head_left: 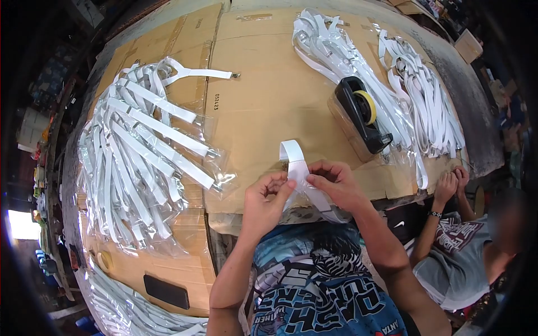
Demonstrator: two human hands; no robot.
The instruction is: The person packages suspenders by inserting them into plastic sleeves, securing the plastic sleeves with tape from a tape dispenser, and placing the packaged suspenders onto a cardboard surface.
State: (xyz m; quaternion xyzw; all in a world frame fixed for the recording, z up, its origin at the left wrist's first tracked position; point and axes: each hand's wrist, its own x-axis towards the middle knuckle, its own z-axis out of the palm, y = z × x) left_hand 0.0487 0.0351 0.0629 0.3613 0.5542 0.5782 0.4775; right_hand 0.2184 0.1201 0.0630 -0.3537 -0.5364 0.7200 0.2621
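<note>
Between my hands, at the table's near edge, is a white suspender strap (298,171), its far end curled into a loop. My left hand (267,200) pinches its left side, thumb pressed near the middle. The strap's right side is gripped by my right hand (337,185), with thumb and fingers together. The lower part of the strap hangs toward my lap. Ahead and to the right of my right hand stands a black tape dispenser (358,112) with a yellow-cored roll, on a cardboard box (348,131).
Plastic-wrapped white straps (140,151) are heaped at left, with more straps (112,302) below. Two more bundles, one behind the dispenser (358,61) and one farther right (423,95), lie on the cardboard (252,106). A black phone (166,291) is lower left. Another person (454,252) sits at right.
</note>
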